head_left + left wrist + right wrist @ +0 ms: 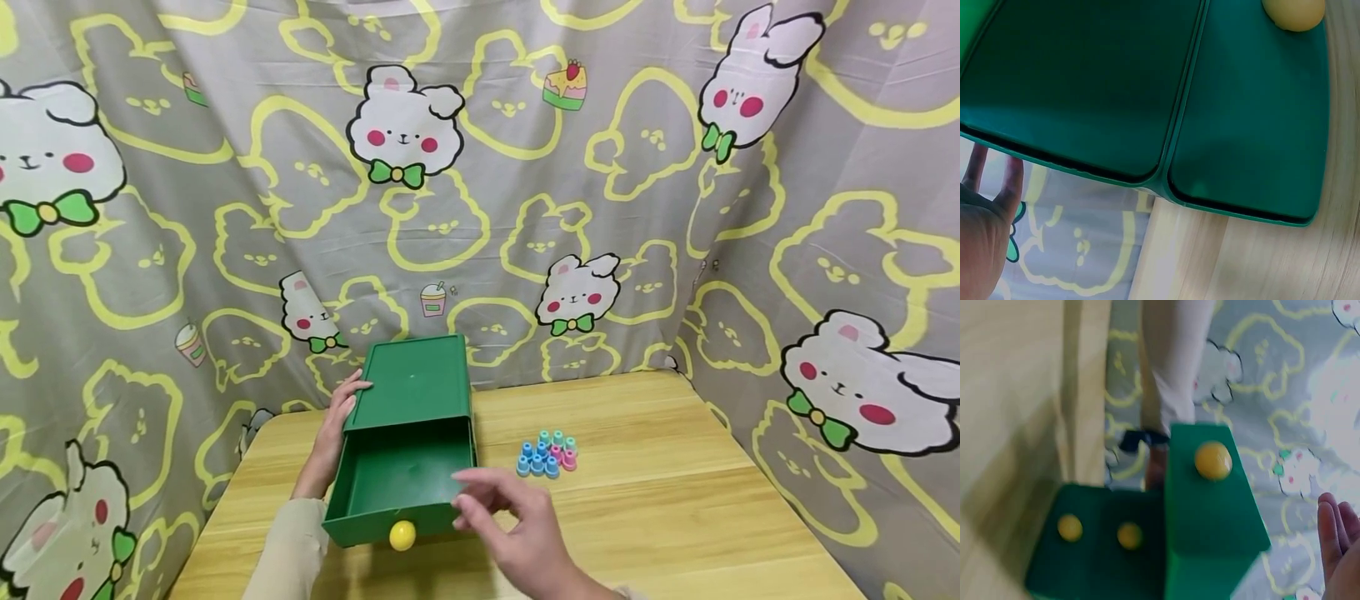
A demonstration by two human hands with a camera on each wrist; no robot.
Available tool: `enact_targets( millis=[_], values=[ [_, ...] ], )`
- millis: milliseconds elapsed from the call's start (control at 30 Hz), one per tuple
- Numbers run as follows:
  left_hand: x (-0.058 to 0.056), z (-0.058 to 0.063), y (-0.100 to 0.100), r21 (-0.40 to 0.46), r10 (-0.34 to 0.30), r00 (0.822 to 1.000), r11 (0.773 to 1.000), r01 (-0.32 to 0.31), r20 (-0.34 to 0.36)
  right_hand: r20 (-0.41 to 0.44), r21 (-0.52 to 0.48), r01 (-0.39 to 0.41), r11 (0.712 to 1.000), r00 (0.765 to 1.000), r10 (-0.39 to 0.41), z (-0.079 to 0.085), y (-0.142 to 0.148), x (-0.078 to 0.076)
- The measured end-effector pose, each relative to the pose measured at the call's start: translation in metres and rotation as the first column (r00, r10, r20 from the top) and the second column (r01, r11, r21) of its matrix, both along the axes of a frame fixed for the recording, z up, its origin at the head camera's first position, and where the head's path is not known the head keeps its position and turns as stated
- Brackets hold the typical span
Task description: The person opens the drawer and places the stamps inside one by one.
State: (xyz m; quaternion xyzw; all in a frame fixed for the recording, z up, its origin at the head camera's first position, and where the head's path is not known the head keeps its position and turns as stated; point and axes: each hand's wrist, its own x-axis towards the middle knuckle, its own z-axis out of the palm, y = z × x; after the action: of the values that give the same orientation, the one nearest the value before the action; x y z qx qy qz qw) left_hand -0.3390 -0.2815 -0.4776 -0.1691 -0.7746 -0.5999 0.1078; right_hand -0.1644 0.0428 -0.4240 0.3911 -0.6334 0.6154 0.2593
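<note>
A green cabinet (412, 379) stands on the wooden table with its top drawer (408, 479) pulled out toward me. A round yellow knob (402, 536) sits on the drawer's front; the drawer's bare floor shows inside. My left hand (333, 429) rests along the cabinet's left side, its fingertips at the top edge. In the left wrist view that hand (985, 231) has extended fingers against the green wall. My right hand (521, 525) hovers by the drawer's right front corner, fingers loosely bent, with nothing in it. The right wrist view has this hand (1342, 550) apart from the drawer front (1210, 500).
Right of the cabinet, several small cone-like pieces (546, 456) in blue, pink and mint stand grouped on the table (675, 483). Lower on the cabinet are two more yellow knobs (1070, 527). A patterned curtain (495, 208) hangs behind and at both sides.
</note>
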Motion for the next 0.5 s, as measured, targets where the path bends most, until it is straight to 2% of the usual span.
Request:
enact_targets(
  millis=[133,233,367,500],
  values=[
    [0.002,0.002,-0.002,-0.001,0.003,1.0,1.0,-0.003,-0.004,0.046,-0.027,0.083,0.996,0.996,-0.082,0.009,0.018,-0.013],
    [0.002,0.002,-0.003,0.001,0.011,1.0,1.0,-0.011,-0.008,0.123,-0.035,0.155,0.987,0.981,-0.149,0.011,0.032,-0.025],
    [0.001,0.001,-0.002,0.005,0.011,1.0,1.0,-0.011,-0.013,0.219,-0.028,0.26,0.965,0.944,-0.248,0.006,0.05,-0.044],
    [0.001,-0.001,-0.002,0.0,-0.003,1.0,1.0,0.003,-0.012,0.276,-0.032,0.357,0.933,0.901,-0.335,-0.01,0.067,-0.067]
  ],
)
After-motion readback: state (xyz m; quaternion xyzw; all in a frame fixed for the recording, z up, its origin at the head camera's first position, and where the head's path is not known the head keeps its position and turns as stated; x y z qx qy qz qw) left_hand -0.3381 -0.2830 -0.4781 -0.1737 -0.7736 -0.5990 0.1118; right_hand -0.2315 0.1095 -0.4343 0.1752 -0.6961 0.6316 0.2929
